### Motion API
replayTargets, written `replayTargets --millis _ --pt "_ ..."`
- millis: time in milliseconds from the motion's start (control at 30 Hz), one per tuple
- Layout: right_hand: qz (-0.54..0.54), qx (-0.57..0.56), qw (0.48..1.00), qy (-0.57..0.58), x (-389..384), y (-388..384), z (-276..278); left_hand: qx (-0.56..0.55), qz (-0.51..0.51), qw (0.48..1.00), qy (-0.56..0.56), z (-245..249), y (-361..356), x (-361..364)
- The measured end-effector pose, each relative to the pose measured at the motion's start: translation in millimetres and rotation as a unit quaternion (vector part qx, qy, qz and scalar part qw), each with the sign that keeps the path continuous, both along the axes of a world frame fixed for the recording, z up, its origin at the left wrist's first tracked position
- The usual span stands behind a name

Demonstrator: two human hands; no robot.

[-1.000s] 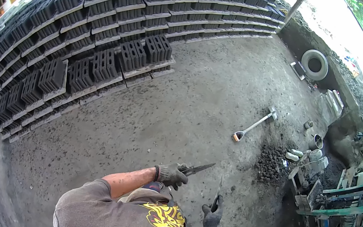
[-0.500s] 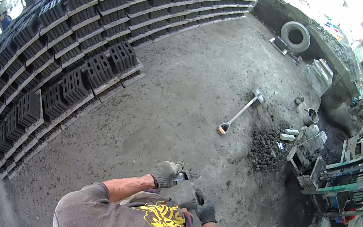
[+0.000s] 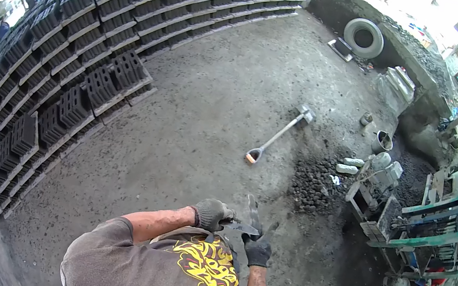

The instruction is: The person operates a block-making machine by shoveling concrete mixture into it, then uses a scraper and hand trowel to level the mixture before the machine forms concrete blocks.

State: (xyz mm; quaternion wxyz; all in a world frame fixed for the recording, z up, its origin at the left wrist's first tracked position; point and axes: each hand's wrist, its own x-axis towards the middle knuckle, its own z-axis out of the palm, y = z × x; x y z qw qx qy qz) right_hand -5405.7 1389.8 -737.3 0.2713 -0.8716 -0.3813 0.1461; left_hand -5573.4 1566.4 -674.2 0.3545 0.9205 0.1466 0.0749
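Note:
My left hand [image 3: 210, 214], in a grey knit glove, is closed around the handle of what looks like a trowel [image 3: 241, 227], its flat metal blade pointing right. My right hand [image 3: 257, 251], in a dark glove, is closed on the lower end of a narrow flat grey strip [image 3: 252, 210], with one finger stretched out. The strip's material cannot be made out. Blade and strip cross in front of my shirt, close together or touching. On the floor ahead lies a shovel [image 3: 280, 135] with an orange grip.
Stacked hollow blocks on boards [image 3: 73, 106] line the left side. To the right are a dark rubble pile [image 3: 313, 188], a bucket [image 3: 382, 143] and a machine with green bars [image 3: 439, 235]. A tire [image 3: 364, 38] leans on the back wall.
The view has turned slightly right. The trowel blade has swung to point right, across the strip. The strip now stands up from my right hand, and one right finger has stretched out.

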Motion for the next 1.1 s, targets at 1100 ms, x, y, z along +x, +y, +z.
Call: replayTargets --millis 1100 --pt "-0.070 -0.128 0.989 0.012 337.4 81.7 42.8 0.001 -0.076 0.996 -0.045 -43.3 103.6 386.5"
